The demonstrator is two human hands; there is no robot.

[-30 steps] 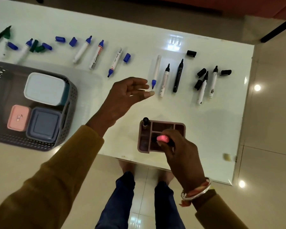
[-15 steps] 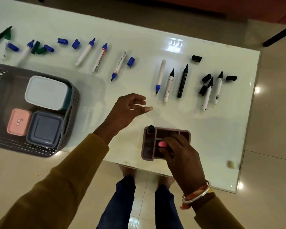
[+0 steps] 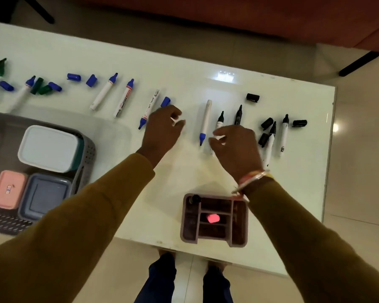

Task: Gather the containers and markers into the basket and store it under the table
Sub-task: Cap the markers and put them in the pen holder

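Note:
A grey basket (image 3: 88, 153) at the left table edge holds a white-lidded teal container (image 3: 48, 147), a pink container (image 3: 8, 189) and a grey-blue container (image 3: 44, 197). Several uncapped blue, green and black markers and loose caps lie in a row across the white table (image 3: 184, 68). My left hand (image 3: 162, 130) hovers loosely curled beside a blue marker (image 3: 148, 110) and a blue cap (image 3: 165, 101), holding nothing. My right hand (image 3: 235, 147) is spread over the lower end of a black-tipped white marker (image 3: 220, 119), right of a blue-tipped marker (image 3: 205, 121).
A mauve compartment organizer (image 3: 189, 224) stands near the front table edge with a pink-capped marker (image 3: 213, 218) and a black marker (image 3: 195, 198) upright in it. More black markers and caps (image 3: 283, 132) lie at the right. My legs show below the table edge.
My right hand let go of the pink-capped marker in the organizer and moved up to the black markers. My left hand moved forward toward the blue marker and cap.

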